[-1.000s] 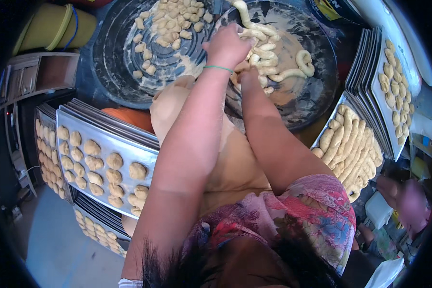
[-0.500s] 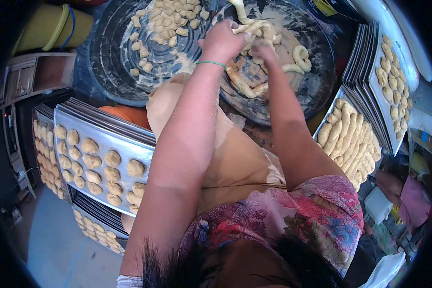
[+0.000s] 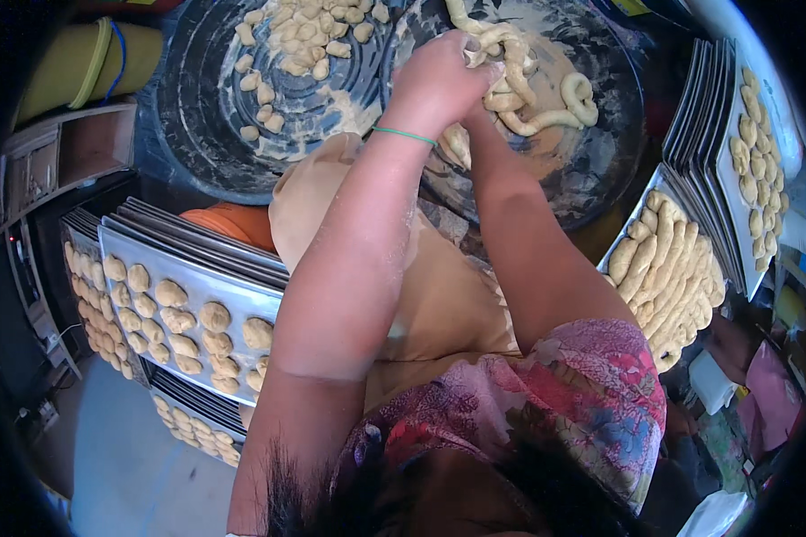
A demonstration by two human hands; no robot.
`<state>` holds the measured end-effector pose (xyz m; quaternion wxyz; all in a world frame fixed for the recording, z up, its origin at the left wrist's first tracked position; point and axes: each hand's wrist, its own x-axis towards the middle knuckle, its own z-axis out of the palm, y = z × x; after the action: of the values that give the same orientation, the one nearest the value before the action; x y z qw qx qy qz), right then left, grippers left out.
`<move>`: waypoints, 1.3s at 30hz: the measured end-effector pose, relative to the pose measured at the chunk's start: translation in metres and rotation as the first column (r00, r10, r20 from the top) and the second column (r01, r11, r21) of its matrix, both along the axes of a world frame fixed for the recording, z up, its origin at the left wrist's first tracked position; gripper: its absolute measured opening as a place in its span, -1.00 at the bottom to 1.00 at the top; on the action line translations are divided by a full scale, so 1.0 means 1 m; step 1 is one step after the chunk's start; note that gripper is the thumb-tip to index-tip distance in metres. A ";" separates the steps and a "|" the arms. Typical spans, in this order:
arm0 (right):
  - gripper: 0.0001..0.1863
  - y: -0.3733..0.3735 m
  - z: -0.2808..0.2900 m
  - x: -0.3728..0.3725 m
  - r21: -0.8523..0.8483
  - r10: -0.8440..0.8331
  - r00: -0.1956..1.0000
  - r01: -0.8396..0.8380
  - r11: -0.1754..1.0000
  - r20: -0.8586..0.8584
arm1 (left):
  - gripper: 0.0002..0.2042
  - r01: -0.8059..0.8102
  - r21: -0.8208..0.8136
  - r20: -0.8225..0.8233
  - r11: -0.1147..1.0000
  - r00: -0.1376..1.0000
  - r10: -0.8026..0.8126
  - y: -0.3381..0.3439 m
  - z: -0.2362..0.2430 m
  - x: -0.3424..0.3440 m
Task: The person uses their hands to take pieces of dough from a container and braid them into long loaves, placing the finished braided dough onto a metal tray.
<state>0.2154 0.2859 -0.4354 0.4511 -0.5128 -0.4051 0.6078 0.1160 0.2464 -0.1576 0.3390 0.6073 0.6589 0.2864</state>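
Note:
My left hand (image 3: 437,79), with a green band at its wrist, is closed over the near-left end of a pale dough rope. The rope (image 3: 515,72) lies twisted in the floured round black basin (image 3: 613,174) in front of me. My right hand (image 3: 476,109) is right against the left one, and its fingers are hidden behind it. A curled end of dough (image 3: 579,97) rests on the basin's right side. Another length of dough (image 3: 457,143) shows just beside my right wrist.
A second black basin (image 3: 184,134) at the left holds many small dough pieces (image 3: 309,40). Stacked metal trays (image 3: 188,286) with dough rounds stand at the lower left. More trays (image 3: 730,170) stand at the right, near a pile of dough strips (image 3: 667,277).
Both hands have come together and shifted slightly; the right hand has moved left, behind the left hand. The twisted rope and its curled end now lie farther right in view.

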 end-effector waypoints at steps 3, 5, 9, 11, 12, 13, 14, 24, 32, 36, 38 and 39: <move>-0.71 -0.022 -0.005 -0.010 -0.118 0.121 0.986 -0.108 0.987 0.113 | -0.61 0.036 -0.020 -0.052 0.999 0.998 -0.037 0.000 0.001 -0.002; -0.69 -0.048 -0.008 -0.021 -0.012 0.181 0.674 -0.247 0.969 0.716 | -0.61 0.025 -0.055 -0.004 0.998 1.000 -0.025 0.000 0.002 -0.003; -0.69 -0.085 -0.009 -0.020 0.498 -0.385 0.382 -0.262 0.826 0.840 | -0.54 0.016 -0.138 0.068 0.990 0.998 -0.007 0.000 0.004 -0.004; -0.59 -0.091 -0.008 0.012 -0.001 0.320 0.778 -0.379 0.925 0.541 | -0.55 0.043 -0.117 0.087 0.992 0.996 -0.033 -0.003 0.005 -0.004; -0.59 -0.093 -0.009 0.026 0.077 0.314 0.792 -0.410 0.909 0.523 | -0.56 0.072 -0.095 0.111 0.993 0.992 -0.062 -0.003 0.005 -0.003; -0.57 -0.095 -0.010 0.038 -0.127 0.314 0.843 -0.287 0.949 0.437 | -0.56 0.074 -0.091 0.118 0.993 0.991 -0.063 -0.003 0.004 -0.002; -0.54 -0.100 -0.011 0.042 -0.295 0.200 0.908 -0.090 0.951 0.368 | -0.57 0.084 -0.064 0.132 0.994 0.988 -0.075 -0.003 0.004 -0.001; -0.69 -0.090 0.011 0.025 -0.119 0.324 0.320 -0.523 0.844 0.891 | -0.56 0.051 -0.072 0.203 0.996 0.979 -0.035 -0.008 0.009 0.000; -0.60 -0.055 -0.008 0.034 -0.090 -0.017 0.806 0.087 0.992 0.592 | -0.58 0.025 -0.059 0.129 0.998 0.992 -0.017 -0.012 0.011 -0.004; -0.39 -0.076 -0.010 -0.005 -0.226 0.189 0.504 0.013 0.974 0.843 | -0.60 -0.003 -0.056 0.120 0.998 0.993 0.010 -0.008 0.014 -0.001; -0.45 -0.103 -0.008 -0.019 -0.143 0.253 0.378 -0.297 0.944 0.890 | -0.61 -0.014 -0.052 0.122 0.999 0.992 0.020 -0.007 0.016 0.000; -0.45 -0.110 -0.007 -0.014 -0.063 0.167 0.384 -0.270 0.961 0.908 | -0.61 -0.021 -0.045 0.139 0.999 0.990 0.028 -0.007 0.016 0.000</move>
<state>0.2012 0.1761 -0.4419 0.1004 -0.6788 -0.6761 0.2683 0.1163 0.2398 -0.1420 0.3937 0.5703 0.6471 0.3179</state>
